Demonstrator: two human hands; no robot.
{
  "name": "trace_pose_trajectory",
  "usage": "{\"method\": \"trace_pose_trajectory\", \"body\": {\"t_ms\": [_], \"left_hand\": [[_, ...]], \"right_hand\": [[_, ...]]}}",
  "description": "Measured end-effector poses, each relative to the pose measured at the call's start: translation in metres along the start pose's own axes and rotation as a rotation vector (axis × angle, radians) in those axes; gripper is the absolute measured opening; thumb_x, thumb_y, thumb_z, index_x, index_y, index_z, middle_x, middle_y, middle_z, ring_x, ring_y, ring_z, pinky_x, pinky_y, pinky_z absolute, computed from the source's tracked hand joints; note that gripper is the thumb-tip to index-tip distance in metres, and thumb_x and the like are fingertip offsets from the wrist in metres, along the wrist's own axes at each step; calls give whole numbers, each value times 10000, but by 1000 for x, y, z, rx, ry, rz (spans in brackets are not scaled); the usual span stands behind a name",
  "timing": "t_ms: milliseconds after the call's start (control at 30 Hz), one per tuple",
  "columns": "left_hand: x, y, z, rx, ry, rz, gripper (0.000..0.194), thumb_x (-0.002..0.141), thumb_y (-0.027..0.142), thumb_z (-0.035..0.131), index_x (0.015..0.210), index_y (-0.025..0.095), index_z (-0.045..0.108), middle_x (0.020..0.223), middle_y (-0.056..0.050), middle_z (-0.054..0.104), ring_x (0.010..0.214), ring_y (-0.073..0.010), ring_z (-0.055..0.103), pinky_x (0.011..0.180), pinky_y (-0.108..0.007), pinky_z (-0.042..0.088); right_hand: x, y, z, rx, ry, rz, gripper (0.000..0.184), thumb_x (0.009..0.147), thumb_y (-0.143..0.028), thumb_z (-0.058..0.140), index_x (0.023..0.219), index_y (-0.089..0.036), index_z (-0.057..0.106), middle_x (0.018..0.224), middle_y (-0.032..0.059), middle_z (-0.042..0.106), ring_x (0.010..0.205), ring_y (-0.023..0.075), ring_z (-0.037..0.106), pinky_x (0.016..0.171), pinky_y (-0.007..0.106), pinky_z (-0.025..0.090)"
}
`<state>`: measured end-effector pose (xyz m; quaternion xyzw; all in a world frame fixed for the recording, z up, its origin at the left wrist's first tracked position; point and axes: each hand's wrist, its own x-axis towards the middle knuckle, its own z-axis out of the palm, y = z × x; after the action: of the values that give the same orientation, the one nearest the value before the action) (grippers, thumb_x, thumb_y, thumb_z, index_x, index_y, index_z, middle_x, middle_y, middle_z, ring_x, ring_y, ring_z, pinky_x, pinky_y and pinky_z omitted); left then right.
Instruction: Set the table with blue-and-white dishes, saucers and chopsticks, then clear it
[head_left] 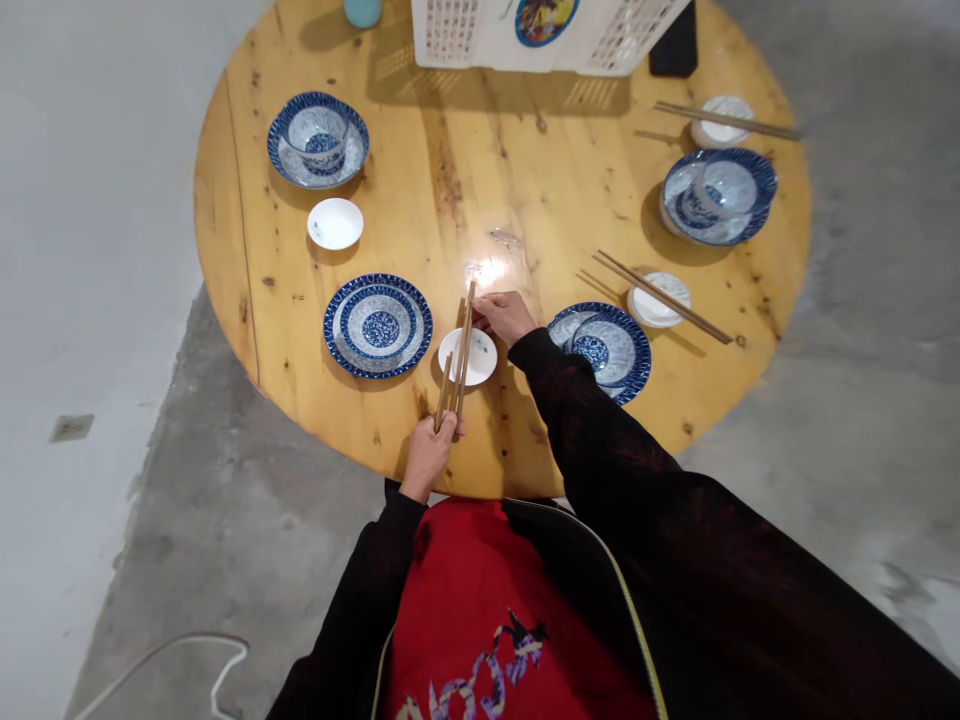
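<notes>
**Handling chopsticks [464, 360] right over a little white dish [484, 365]**

Gripping the near ends in the left hand [429, 455], fingers wrapped snug around the sticks. Got the right hand [506, 315] up at the far tips, but honestly can't tell if really pinching or just touching. Have a blue-and-white plate [332, 335] just left with a matching bowl [381, 328] in it, plus a second plate [643, 350] to the right, partly behind the right sleeve [600, 430]. Also got another pair [705, 323] lying across a white saucer [651, 314] farther right, and a white plastic basket [480, 35] on the far side of the wooden table [405, 210].
</notes>
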<state>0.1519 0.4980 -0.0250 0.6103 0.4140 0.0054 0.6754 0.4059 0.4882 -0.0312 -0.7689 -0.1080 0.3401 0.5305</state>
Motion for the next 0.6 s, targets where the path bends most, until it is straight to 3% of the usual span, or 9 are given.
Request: {"method": "trace_pose_trajectory", "body": {"t_ms": [600], "left_hand": [[-1, 5, -4, 65, 17, 4, 444, 919, 519, 487, 727, 171, 685, 752, -69, 698, 763, -200, 645, 733, -286, 450]], "right_hand": [[-4, 2, -1, 55, 11, 3, 320, 865, -249, 660, 574, -166, 554, 555, 3, 579, 473, 84, 518, 443, 192, 418]]}}
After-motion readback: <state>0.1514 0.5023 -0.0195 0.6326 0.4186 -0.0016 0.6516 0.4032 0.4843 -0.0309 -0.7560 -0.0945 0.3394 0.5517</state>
